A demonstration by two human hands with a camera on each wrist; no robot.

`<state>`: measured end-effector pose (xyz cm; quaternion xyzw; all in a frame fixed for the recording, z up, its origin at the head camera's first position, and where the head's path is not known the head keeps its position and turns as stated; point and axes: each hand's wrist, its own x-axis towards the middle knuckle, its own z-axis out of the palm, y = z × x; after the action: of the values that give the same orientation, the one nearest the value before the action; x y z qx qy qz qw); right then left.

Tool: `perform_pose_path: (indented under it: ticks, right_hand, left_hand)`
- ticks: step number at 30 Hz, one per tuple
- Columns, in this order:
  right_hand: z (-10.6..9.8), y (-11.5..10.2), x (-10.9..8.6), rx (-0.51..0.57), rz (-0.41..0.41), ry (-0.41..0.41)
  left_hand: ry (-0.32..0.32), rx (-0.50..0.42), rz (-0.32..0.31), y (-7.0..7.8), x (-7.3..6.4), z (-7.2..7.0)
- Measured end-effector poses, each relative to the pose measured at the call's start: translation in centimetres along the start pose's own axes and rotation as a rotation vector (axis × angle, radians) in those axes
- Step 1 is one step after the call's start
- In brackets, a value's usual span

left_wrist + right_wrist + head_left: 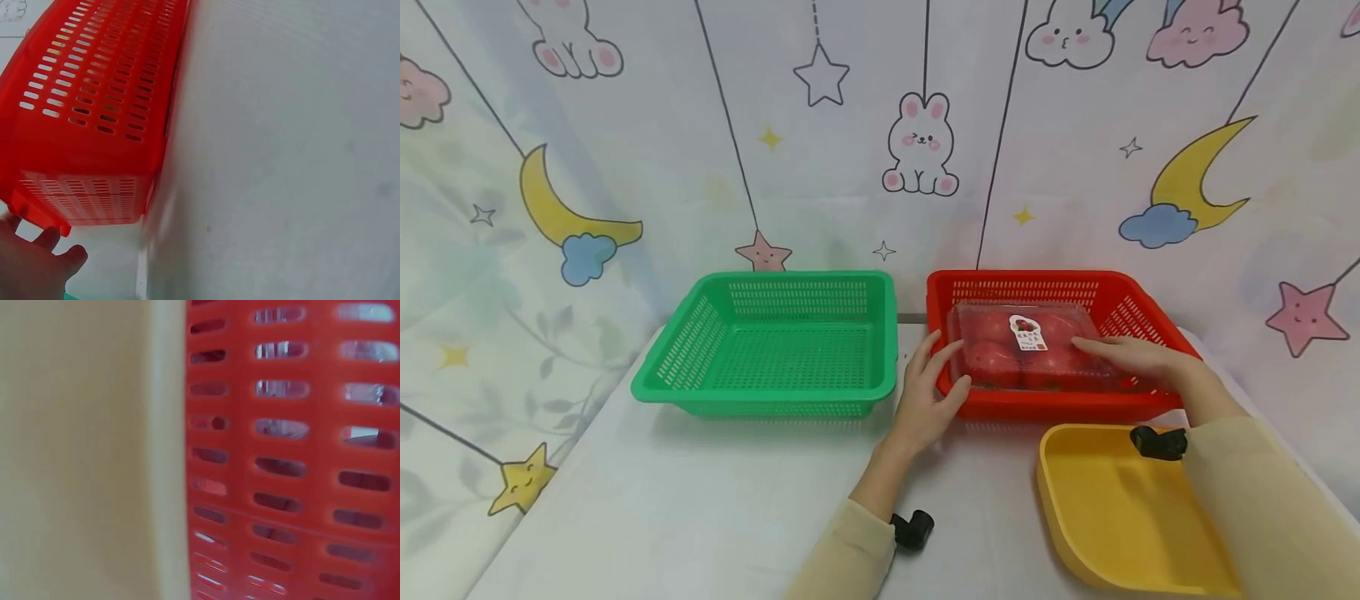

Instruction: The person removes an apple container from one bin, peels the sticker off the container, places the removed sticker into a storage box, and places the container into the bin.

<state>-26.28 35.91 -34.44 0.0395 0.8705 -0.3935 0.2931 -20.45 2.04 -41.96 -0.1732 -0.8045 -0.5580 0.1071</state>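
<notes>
"Where do we see the clear box of red fruit [1000,365]?"
"Right of the frame's centre, inside the red basket [1052,407]."
"And the grip?"
"We see the left hand [925,403] spread wide at the box's left edge, the right hand [1138,356] over its right end, fingers extended; whether either presses it, we cannot tell."

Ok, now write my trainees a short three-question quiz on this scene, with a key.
1. True or false: the clear pack is in the red basket.
2. In the head view, where is the yellow tray? A, behind the red basket; B, inside it; C, in front of it.
3. Which hand is closer to the green basket?

Key: 1, true. 2, C. 3, the left hand.
</notes>
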Motion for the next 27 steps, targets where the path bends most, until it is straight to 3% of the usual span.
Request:
perform_pose_path:
  ticks: [8, 15, 21, 27]
  right_hand:
    - [0.3, 0.2, 0.5, 0.205, 0.046, -0.020]
    - [-0.1, 0.4, 0.6, 0.248, 0.033, 0.022]
    - [0.9, 0.3, 1.4, 0.414, -0.022, 0.025]
    - [0.7, -0.6, 1.2, 0.393, -0.067, 0.046]
  left_hand:
    - [-0.016, -0.016, -0.017, -0.2, -0.1, 0.1]
    - [-0.037, -0.052, -0.022, 0.0, 0.1, 0.5]
    - [-0.022, -0.014, -0.062, -0.2, -0.4, 0.4]
    - [-0.012, -0.010, -0.078, -0.3, -0.3, 0.3]
